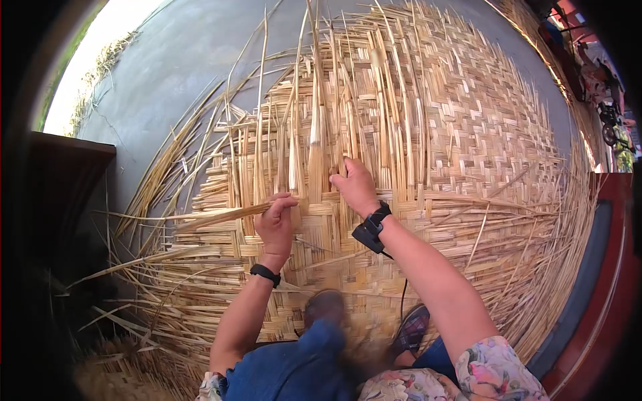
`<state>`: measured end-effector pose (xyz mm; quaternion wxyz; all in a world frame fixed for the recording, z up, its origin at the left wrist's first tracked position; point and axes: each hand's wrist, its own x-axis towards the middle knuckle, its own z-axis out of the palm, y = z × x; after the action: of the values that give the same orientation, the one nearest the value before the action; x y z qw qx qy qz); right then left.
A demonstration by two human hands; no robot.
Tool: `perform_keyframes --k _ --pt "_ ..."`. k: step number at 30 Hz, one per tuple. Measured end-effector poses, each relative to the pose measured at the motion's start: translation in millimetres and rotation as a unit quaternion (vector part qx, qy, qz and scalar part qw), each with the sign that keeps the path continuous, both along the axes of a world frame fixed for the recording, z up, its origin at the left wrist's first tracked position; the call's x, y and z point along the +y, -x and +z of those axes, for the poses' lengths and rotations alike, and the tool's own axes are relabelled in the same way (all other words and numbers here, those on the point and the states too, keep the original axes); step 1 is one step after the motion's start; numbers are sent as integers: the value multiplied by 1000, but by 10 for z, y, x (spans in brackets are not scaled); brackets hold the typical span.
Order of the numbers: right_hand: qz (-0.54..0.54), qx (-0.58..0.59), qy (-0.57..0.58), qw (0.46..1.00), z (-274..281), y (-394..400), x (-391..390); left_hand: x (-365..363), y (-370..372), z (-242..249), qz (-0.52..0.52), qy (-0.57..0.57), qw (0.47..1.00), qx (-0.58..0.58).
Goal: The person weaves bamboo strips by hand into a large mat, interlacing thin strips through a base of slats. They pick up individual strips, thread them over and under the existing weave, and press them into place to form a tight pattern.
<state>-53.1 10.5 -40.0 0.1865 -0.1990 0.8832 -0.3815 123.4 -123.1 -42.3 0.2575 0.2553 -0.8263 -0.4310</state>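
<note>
A large mat of flat, straw-coloured reed strips lies on the floor, woven on its right side and loose-ended at the left and far edges. My left hand is closed around a bundle of flat reed strips that runs crosswise to the left over the mat. My right hand is just right of it, thumb and forefinger bent around lengthwise reed strips; how firmly they grip is hard to tell. Several long strips rise away from the mat beyond both hands.
Loose reeds lie along the mat's left edge on the grey floor. Dark furniture stands at the left, and a red ledge runs along the right. My shoes are on the mat close below my hands.
</note>
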Motion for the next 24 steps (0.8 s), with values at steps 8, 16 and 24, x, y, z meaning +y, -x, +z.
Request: perform_keyframes --k 8,16,24 --pt "-23 285 41 957 434 -148 52 -587 -577 50 173 -345 899 207" --pt "312 -19 56 948 398 -513 -509 -1275 180 215 -69 -99 959 -258" --pt "322 -2 159 933 489 -471 -306 -1109 283 522 -92 -233 926 -283"
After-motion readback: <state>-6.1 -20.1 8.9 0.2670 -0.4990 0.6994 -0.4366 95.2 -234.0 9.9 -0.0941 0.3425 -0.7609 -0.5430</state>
